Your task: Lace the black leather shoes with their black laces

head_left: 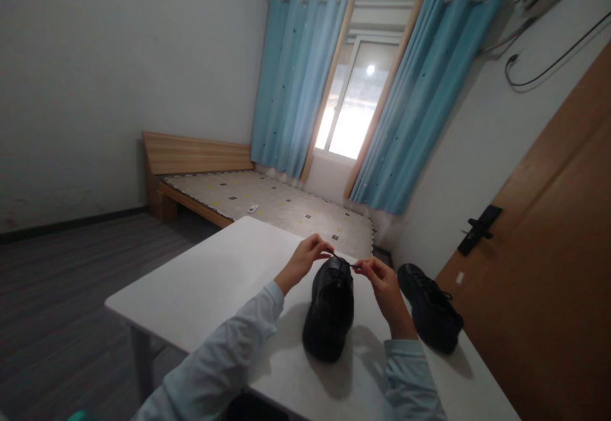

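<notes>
L hand (312, 250) & R hand (379, 273) each pinch a length of lace (337, 256) — black shoe (328, 319) btwn. them on surface (205, 287), toe nr. far edge. Wide surface stretch runs L; 2nd shoe (432, 309) sits along R edge.

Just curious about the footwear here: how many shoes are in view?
2, both on the table: one shoe, its lace held by the left hand and right hand; another shoe to their right.

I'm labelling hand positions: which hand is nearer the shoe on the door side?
Right. The right hand, pinching a shoelace, is left of that shoe; the left hand is farther away, across the other shoe.
</notes>
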`<state>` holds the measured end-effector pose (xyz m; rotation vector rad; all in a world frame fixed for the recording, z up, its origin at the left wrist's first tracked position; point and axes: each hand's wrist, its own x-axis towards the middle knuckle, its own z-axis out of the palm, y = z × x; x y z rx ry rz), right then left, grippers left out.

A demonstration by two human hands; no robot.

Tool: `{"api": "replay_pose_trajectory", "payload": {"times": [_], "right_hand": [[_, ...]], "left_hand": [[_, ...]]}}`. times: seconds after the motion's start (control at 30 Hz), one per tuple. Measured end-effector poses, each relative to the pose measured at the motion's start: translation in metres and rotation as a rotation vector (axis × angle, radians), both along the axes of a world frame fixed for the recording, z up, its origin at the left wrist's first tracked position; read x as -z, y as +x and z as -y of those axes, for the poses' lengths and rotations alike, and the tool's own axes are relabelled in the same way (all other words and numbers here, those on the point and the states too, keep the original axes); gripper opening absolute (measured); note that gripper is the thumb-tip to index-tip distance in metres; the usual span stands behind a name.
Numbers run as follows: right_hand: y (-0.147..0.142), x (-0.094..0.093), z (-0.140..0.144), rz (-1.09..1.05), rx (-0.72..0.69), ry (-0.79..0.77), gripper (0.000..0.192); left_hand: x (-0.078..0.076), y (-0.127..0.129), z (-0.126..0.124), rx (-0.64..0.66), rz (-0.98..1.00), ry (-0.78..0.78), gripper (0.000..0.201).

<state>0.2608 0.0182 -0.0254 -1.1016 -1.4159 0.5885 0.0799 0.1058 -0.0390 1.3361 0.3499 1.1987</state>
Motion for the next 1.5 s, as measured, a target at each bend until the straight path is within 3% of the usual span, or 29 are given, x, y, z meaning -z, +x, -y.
{"api": "replay_pose_trajectory", "payload": {"times": [0.23, 0.53, 0.8, 1.07, 1.5], "right_hand": [[-0.003, 0.003, -0.002, -0.285, -0.21, -0.059, 0.03], [0.012, 0.013, -0.006, -0.317, -0.17, -0.006, 0.035], [0.025, 0.014, -0.004, -0.365, -0.165, -0.004, 0.035], [0.029, 0.015, -0.001, -0.421, -0.214, -0.148, 0.035], [0.049, 0.023, -0.001, -0.522, -0.222, -0.41, 0.035]], "left_hand": [[0.003, 0.005, 0.007, 0.178, 0.265, -0.214, 0.039], [0.005, 0.005, 0.0, 0.105, 0.387, -0.345, 0.036], [0.012, -0.001, -0.016, -0.034, 0.283, -0.346, 0.042], [0.018, -0.009, -0.025, 0.002, 0.148, -0.365, 0.038], [0.024, -0.024, -0.037, 0.054, -0.038, -0.605, 0.025]]}}
